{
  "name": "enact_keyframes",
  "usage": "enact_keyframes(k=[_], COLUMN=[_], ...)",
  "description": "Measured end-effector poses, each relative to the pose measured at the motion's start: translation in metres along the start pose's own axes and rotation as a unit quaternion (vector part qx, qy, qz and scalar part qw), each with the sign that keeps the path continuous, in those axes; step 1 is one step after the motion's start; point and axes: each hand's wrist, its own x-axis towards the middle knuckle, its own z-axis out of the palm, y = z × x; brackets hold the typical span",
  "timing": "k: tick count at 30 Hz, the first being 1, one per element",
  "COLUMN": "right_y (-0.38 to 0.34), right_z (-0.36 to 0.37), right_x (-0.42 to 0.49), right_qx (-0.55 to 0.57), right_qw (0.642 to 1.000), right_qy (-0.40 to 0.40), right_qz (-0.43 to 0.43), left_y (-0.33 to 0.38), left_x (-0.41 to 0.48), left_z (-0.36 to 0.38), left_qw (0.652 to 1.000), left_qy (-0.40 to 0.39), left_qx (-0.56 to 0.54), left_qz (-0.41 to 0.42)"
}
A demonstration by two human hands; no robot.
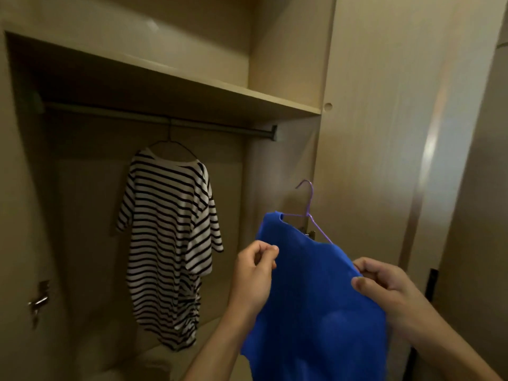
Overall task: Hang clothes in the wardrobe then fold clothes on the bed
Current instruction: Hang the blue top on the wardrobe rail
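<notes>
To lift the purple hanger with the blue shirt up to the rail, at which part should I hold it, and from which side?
Grip the purple hanger at its bare neck, just under the hook, where the wires meet; the blue shirt covers its outer arms. Probably come from the right, since the hook opens left, toward the rail.

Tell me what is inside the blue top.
A purple wire hanger: its hook and both sloping arms show above the neckline. Its ends and any lower bar are covered by the blue top, which the left hand and right hand pinch at the shoulders.
</notes>
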Motion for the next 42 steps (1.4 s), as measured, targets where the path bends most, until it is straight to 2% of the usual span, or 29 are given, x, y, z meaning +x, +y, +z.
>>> enact_keyframes(k=[6,15,21,29,34,42], right_y=[0.017,-0.009,-0.018,-0.036,-0.033,-0.023], right_z=[-0.012,-0.010,0.011,0.037,0.061,0.098], right_x=[0.121,0.314,0.415,0.515,0.565,0.593], right_qx=[0.060,0.053,0.056,0.060,0.077,0.108], right_qw=[0.998,0.994,0.987,0.981,0.976,0.977], right_qy=[-0.004,-0.078,-0.118,-0.140,-0.165,-0.169], right_qz=[-0.016,-0.061,-0.096,-0.116,-0.122,-0.077], left_y=[-0.005,0.005,0.027,0.029,0.022,0.017], left_x=[0.063,0.151,0.214,0.258,0.263,0.255], left_z=[-0.018,-0.032,-0.012,0.016,0.017,0.004], left_qw=[0.998,0.987,0.981,0.973,0.968,0.958], left_qy=[-0.013,0.061,0.125,0.163,0.186,0.223], left_qx=[0.066,0.149,0.149,0.164,0.168,0.161], left_qz=[0.013,0.004,0.008,0.010,-0.026,-0.078])
